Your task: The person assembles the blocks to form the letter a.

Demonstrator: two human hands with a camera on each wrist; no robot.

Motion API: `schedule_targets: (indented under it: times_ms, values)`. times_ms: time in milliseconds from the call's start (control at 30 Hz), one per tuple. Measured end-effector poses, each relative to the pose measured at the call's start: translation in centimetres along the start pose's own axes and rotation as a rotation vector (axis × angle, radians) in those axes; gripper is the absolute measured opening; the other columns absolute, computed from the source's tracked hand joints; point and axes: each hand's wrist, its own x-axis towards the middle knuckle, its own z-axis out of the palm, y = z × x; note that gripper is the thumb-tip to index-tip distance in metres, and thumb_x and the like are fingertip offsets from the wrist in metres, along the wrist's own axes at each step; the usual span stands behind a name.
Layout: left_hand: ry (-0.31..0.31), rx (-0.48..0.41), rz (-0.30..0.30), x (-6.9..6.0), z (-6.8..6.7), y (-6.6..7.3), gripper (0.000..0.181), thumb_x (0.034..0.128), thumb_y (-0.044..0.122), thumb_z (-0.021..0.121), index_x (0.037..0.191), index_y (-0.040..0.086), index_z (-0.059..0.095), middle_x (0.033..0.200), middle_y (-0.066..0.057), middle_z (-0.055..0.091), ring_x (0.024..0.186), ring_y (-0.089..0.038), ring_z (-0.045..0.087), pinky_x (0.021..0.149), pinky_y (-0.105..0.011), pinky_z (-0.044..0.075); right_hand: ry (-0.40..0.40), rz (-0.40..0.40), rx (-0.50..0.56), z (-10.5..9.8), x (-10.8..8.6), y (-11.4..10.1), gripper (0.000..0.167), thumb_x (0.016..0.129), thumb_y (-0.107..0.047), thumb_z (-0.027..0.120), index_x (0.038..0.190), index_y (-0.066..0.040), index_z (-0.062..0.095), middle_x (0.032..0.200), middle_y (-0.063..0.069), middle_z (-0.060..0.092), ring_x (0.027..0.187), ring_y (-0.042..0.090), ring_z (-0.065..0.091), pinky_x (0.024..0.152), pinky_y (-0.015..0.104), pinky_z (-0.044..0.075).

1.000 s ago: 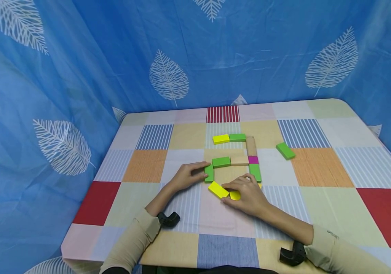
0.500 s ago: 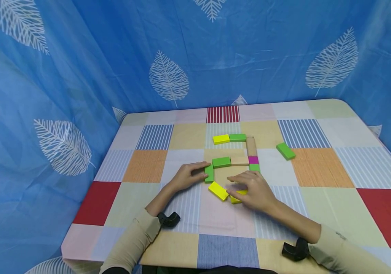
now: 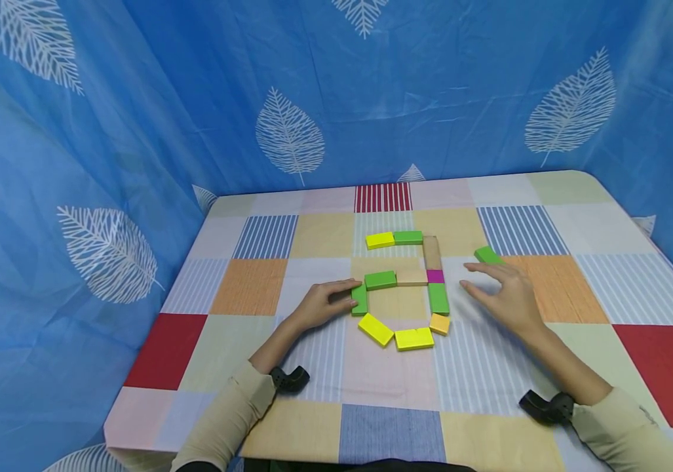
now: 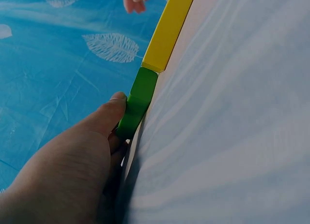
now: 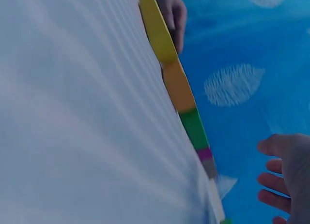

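In the head view, my left hand (image 3: 327,305) rests beside the green block (image 3: 360,299) at the left of a block outline, thumb and forefinger holding its side and far end. In the left wrist view, the thumb (image 4: 114,108) presses that block. Two yellow blocks, one slanted (image 3: 376,330) and one lying crosswise (image 3: 414,339), form the near side. An orange block (image 3: 440,324) sits at the near right corner. My right hand (image 3: 507,298) hovers with thumb and fingers apart, nothing between them, just short of a loose green block (image 3: 487,254), which it partly hides.
The outline continues with green (image 3: 439,299), magenta (image 3: 435,276) and plain wooden (image 3: 432,252) blocks on the right. A green (image 3: 380,280) and a wooden block (image 3: 411,277) cross its middle. A yellow (image 3: 380,240) and a green block (image 3: 408,237) lie at the far end. Blue curtains surround the patchwork-covered table.
My right hand has let go of the near yellow block and moved right towards the loose green block. The orange corner block is now uncovered. The left hand has stayed in place.
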Motion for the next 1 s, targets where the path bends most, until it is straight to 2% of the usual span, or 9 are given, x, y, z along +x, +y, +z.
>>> schedule_targets:
  times_ms: [167, 367, 567, 733, 900, 1000]
  values:
    - [0.012, 0.002, 0.013, -0.1, 0.0, 0.0, 0.044, 0.0868, 0.031, 0.065, 0.128, 0.018, 0.057, 0.129, -0.001, 0.054, 0.121, -0.015, 0.048, 0.101, -0.032, 0.037, 0.045, 0.081, -0.059, -0.9, 0.0, 3.3, 0.038, 0.070, -0.006, 0.078, 0.105, 0.001, 0.068, 0.102, 0.020, 0.066, 0.094, 0.038, 0.059, 0.073, 0.049, 0.047]
    - [0.013, -0.009, 0.009, -0.2, 0.0, 0.1, 0.043, 0.0867, 0.029, 0.065, 0.127, 0.016, 0.058, 0.128, -0.002, 0.055, 0.120, -0.016, 0.049, 0.101, -0.031, 0.038, 0.019, 0.120, -0.098, -1.1, -0.1, 5.3, 0.043, 0.072, -0.009, 0.078, 0.111, 0.004, 0.064, 0.107, 0.023, 0.063, 0.084, 0.038, 0.061, 0.066, 0.044, 0.047]
    - [0.007, -0.014, 0.007, -0.1, -0.1, 0.2, 0.042, 0.0871, 0.030, 0.065, 0.127, 0.017, 0.058, 0.128, 0.000, 0.055, 0.120, -0.013, 0.048, 0.100, -0.029, 0.037, -0.043, 0.183, -0.099, -0.9, -0.1, 6.1, 0.049, 0.074, -0.013, 0.077, 0.116, 0.007, 0.060, 0.109, 0.030, 0.059, 0.096, 0.046, 0.055, 0.072, 0.055, 0.046]
    - [0.000, -0.014, -0.002, -0.1, -0.1, 0.2, 0.043, 0.0870, 0.029, 0.065, 0.127, 0.018, 0.058, 0.129, 0.000, 0.055, 0.120, -0.012, 0.048, 0.100, -0.028, 0.037, -0.054, 0.167, -0.109, -0.9, -0.2, 6.4, 0.046, 0.075, -0.011, 0.076, 0.114, 0.009, 0.060, 0.102, 0.032, 0.060, 0.087, 0.045, 0.057, 0.063, 0.054, 0.047]
    - [-0.003, -0.019, -0.006, 0.0, -0.1, 0.1, 0.043, 0.0871, 0.029, 0.065, 0.128, 0.018, 0.058, 0.129, 0.001, 0.055, 0.120, -0.010, 0.047, 0.101, -0.027, 0.037, -0.067, 0.186, -0.108, -1.1, -0.2, 6.1, 0.041, 0.076, -0.008, 0.074, 0.111, 0.010, 0.061, 0.104, 0.032, 0.059, 0.092, 0.047, 0.055, 0.069, 0.057, 0.046]
    - [0.002, -0.021, 0.007, 0.0, 0.0, 0.0, 0.042, 0.0872, 0.029, 0.065, 0.127, 0.017, 0.058, 0.129, 0.000, 0.055, 0.120, -0.012, 0.047, 0.101, -0.028, 0.037, -0.073, 0.212, -0.087, -1.3, -0.3, 5.5, 0.040, 0.077, -0.008, 0.074, 0.112, 0.008, 0.062, 0.106, 0.030, 0.060, 0.092, 0.046, 0.057, 0.070, 0.054, 0.047]
